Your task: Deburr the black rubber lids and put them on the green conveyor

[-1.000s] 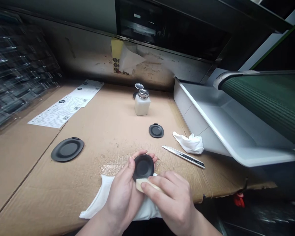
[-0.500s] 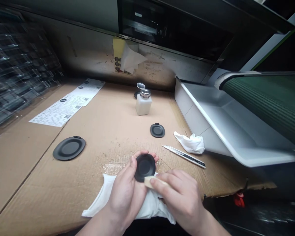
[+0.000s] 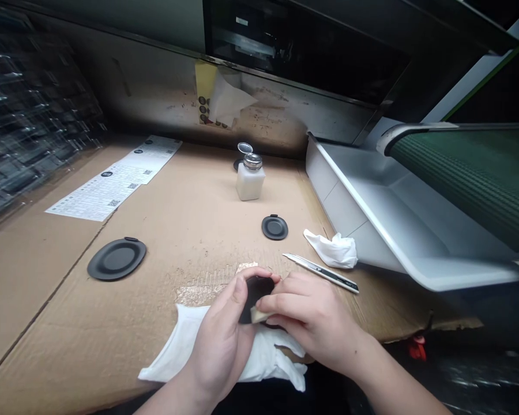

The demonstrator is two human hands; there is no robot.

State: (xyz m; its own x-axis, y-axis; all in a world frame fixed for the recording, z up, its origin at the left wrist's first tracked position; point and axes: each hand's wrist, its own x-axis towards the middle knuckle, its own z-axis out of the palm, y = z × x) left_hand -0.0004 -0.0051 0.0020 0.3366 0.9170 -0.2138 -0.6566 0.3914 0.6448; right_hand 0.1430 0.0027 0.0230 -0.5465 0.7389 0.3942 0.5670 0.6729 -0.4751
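Note:
In my left hand [image 3: 225,328] lies a round black plastic lid [image 3: 249,294], with the thumb along its left edge and the fingers behind it. My right hand [image 3: 307,317] pinches a small cream-coloured block [image 3: 259,314], perhaps a sponge or eraser, against the lid's lower face. My right fingers cover part of the lid. Beneath both hands a white cloth [image 3: 185,340] is spread at the table's near edge. A similar black lid [image 3: 116,259] rests to the left, and a smaller one [image 3: 274,227] lies beyond my hands.
A utility knife [image 3: 322,272] and a crumpled white cloth [image 3: 333,249] lie at right, beside a grey-white bin [image 3: 363,213]. Farther back stands a pump bottle [image 3: 249,181] with its cap raised. Printed label sheets [image 3: 112,181] and stacked clear plastic trays [image 3: 34,115] are at left.
My right hand has moved up and left over the black lid, bringing the cream block onto its face. My left hand keeps holding the lid.

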